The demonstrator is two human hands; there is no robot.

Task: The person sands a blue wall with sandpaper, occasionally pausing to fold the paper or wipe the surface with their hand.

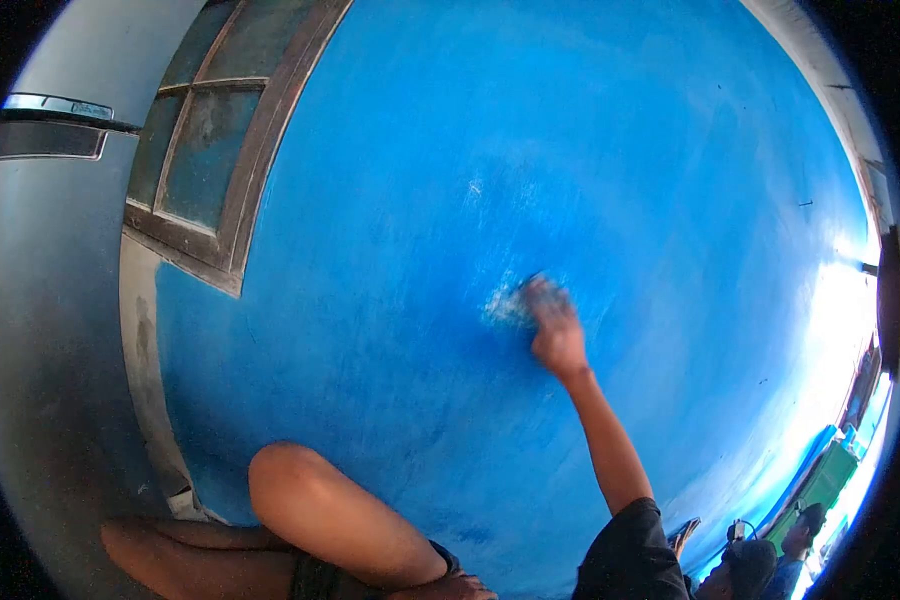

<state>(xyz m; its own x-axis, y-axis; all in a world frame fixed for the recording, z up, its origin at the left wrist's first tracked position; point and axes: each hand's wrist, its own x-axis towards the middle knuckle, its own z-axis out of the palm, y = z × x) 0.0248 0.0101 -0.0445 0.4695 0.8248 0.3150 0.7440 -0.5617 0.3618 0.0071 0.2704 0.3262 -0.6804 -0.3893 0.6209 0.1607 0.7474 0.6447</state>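
Observation:
My right hand [555,325] presses against the blue wall [390,250], its arm stretched up from a dark sleeve [630,555]. The fingers are closed and blurred by motion. Something thin and dark shows at the fingertips, too smeared to name. Directly left of the fingers is a pale, worn patch [505,305] in the paint, and fainter white scuffs [475,187] lie above it. At the bottom edge, my left hand [455,588] shows only in part, low beside my bent leg [330,510]; its fingers are mostly hidden.
A wooden-framed window [255,150] is set in the wall at upper left. A grey door-like panel with a handle [55,125] stands at far left. At lower right are two other people [750,567] near a green object [820,480]. A nail [806,204] sticks out at right.

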